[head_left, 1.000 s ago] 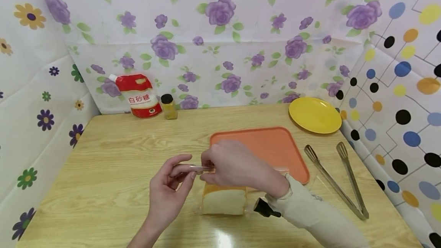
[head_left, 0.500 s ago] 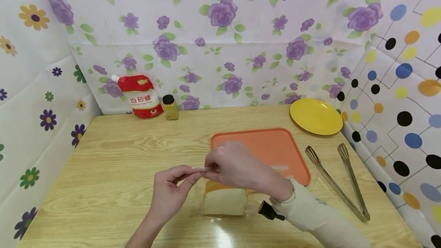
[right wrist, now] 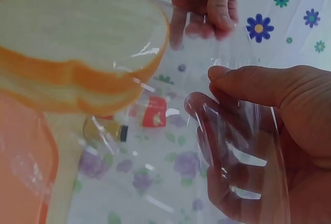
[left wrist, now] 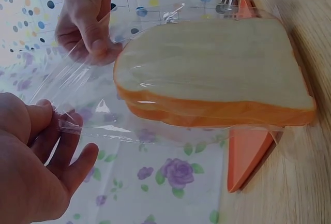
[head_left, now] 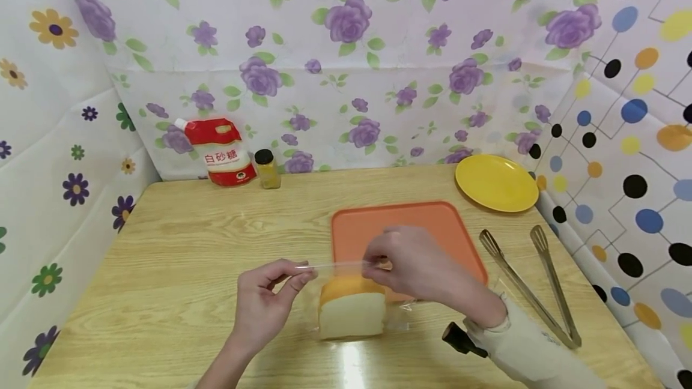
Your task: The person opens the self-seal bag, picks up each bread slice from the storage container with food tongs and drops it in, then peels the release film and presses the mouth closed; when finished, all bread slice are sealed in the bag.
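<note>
Slices of bread with orange-brown crust stand inside a clear plastic bag on the table, cut face toward me. The bag's upper edge is drawn into a straight line above the bread. My left hand pinches its left end between thumb and fingers. At the other end my right hand pinches the film with the thumb; its other fingers show through the plastic in the right wrist view. In the left wrist view the film spreads between both hands, past the bread's top.
An orange tray lies behind the bread. To the right are metal tongs with spread arms and a yellow plate. A red-and-white pouch and a black-capped jar stand at the back left, by the flowered cloth.
My right hand has moved right, away from my left, which stays near its place. The edge of the bag is now stretched between them, and more of the bread shows.
</note>
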Available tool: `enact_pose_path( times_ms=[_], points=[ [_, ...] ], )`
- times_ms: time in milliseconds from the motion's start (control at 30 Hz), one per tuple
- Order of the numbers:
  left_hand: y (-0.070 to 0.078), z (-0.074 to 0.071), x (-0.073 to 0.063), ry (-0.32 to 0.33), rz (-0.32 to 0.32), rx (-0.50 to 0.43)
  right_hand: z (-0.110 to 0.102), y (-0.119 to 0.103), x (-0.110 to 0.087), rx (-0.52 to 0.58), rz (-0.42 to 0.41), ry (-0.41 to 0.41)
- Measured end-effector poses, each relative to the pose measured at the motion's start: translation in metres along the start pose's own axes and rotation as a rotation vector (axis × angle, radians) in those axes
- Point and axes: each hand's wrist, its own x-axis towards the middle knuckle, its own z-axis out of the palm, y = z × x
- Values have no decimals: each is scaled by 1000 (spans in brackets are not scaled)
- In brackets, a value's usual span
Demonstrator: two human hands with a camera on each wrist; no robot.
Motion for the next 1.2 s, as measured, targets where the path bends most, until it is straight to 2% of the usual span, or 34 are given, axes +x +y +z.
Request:
enact_pose_path(
  times_ms=[367, 833, 1033, 1200],
  points=[
    [-3, -3, 0, 42, 9, 73, -11, 24, -27, 52, 41, 50],
    [-6, -5, -1, 56, 1, 0, -13, 45, -48, 185, 84, 50],
    [-6, -5, -1, 53, -1, 1, -10, 54, -55, 252, 15, 125],
    [-6, -7, -1, 53, -19, 7, -8, 59, -63, 317, 27, 179]
  ],
)
